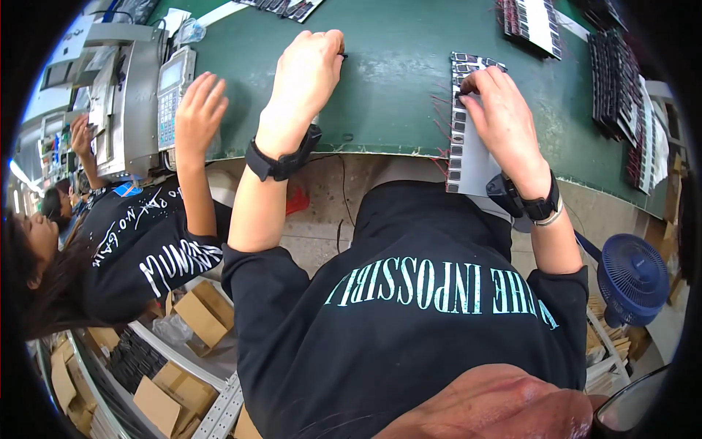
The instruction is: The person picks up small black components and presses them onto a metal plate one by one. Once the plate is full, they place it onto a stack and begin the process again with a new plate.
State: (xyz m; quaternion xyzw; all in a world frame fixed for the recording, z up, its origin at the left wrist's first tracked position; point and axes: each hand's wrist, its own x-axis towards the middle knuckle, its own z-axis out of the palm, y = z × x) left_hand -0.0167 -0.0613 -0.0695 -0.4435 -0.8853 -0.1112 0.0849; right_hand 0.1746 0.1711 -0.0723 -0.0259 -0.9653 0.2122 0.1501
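My left hand (303, 77) is above the green table (395, 95), its fingers closed in a pinch. A small dark piece (345, 55) sticks out at its fingertips; its kind is too small to make out. My right hand (503, 113) is at a white board (474, 157) lined with small black rectangular parts (458, 126) that have thin red wires. Thumb and forefinger pinch one small black part (462, 95) at the board's left side. The board's near end juts past the table edge. Another small black piece (348, 137) lies near that edge.
More wired boards stand at the far right (530, 25), and stacked black ones lie along the right (613, 88). A co-worker's hand (199, 113) is to my left, by a keypad device (174, 95). A blue fan (632, 279) and cardboard boxes (205, 314) are below.
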